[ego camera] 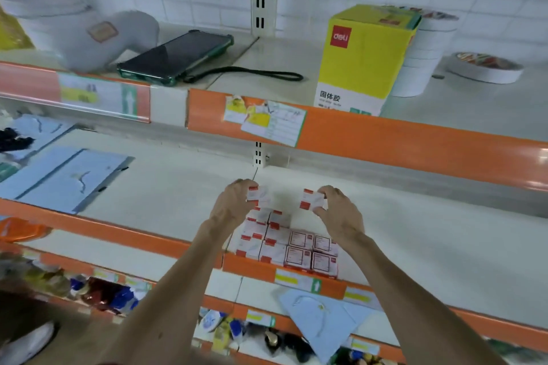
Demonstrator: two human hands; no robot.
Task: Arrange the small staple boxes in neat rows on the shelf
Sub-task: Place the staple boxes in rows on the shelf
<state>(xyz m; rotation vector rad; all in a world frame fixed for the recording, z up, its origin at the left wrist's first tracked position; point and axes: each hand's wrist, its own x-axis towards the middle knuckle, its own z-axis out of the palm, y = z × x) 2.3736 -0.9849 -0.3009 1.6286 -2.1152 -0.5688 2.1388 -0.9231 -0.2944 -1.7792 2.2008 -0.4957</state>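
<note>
Over the cream shelf [178, 187] mid-frame, left hand [234, 201] and right hand [341, 210] each side-pinch one small red-white cardboard staple box [312, 200], likely light, stiff.

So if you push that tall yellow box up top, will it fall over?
Probably it could tip: the yellow box stands upright, taller than wide. It looks like stiff cardboard, so it should slide rather than bend. The white roll stack beside it might stop a fall that way.

Bright even light, blurred, warped edges
</note>
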